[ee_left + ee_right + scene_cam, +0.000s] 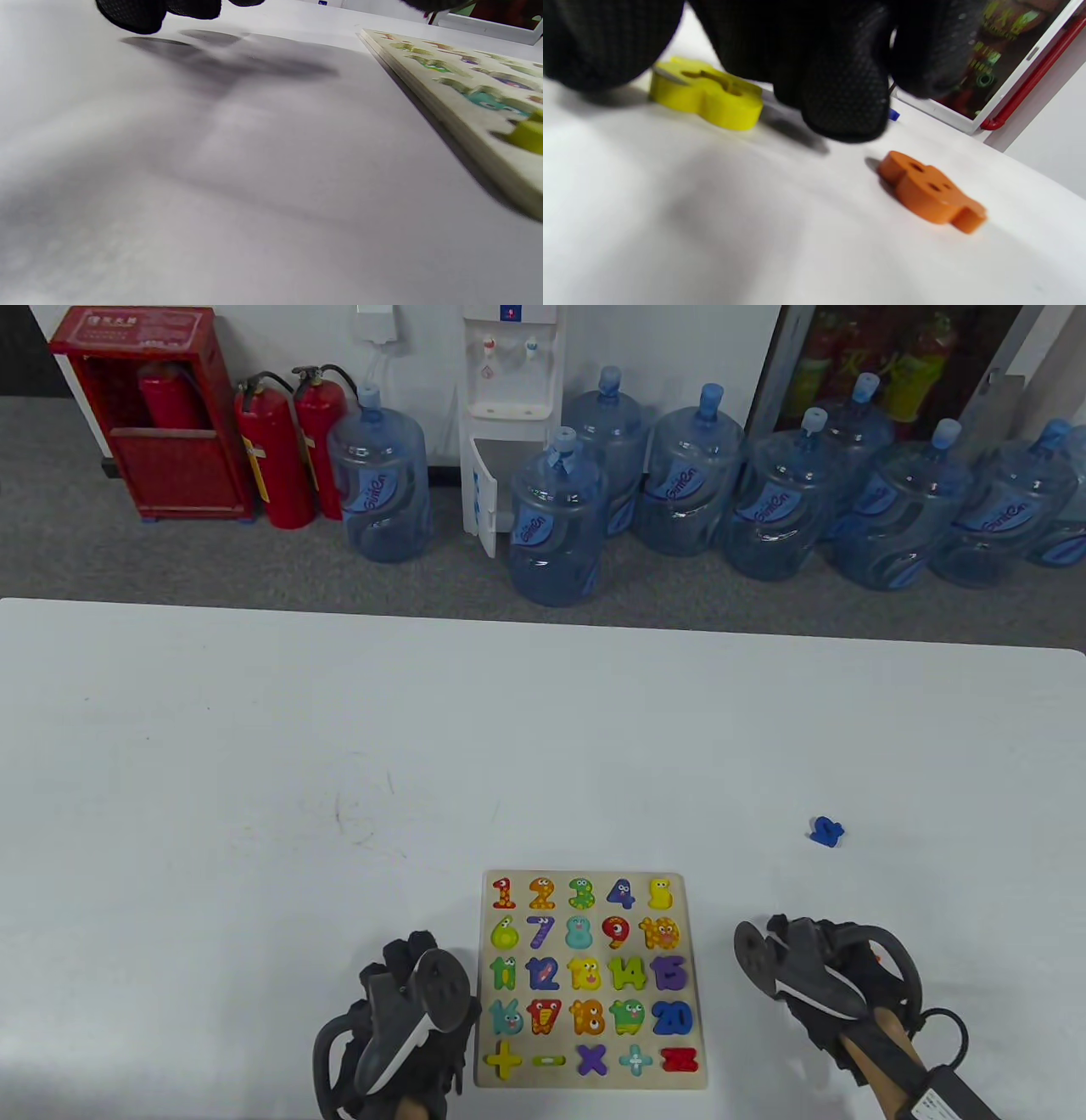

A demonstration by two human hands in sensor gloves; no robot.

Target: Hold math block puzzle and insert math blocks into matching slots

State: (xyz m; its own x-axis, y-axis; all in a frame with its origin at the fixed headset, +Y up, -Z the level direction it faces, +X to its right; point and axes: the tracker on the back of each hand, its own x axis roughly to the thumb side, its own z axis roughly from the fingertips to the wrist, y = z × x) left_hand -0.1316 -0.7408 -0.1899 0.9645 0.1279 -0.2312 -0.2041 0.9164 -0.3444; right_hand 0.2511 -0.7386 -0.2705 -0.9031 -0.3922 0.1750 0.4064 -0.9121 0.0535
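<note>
**Two gloved hands lying either side of the number puzzle**

A square wooden number puzzle board point(591, 980) is lying flat on the white table point(254, 772), near its front edge. Colourful number blocks from 1 to 20 are showing in its top four rows, and sign blocks are filling its bottom row.

The left hand point(407, 1027), in a black sensor glove with a grey tracker on its back, is resting on the table just beside the board's left edge. In the left wrist view its fingertips point(135, 15) are hanging above the table, gripping nothing; the hand is looking relaxed.

The right hand point(814, 976) is sitting to the right of the board, apart from it. In the right wrist view its fingertips point(844, 106) are curling down close to the table, with a flat yellow block point(708, 93) behind them and a flat orange block point(931, 192) beside them. Whether the fingers are touching the yellow block, I cannot tell.

A small blue block point(825, 831) is lying further back and to the right of the board, well apart from it.
</note>
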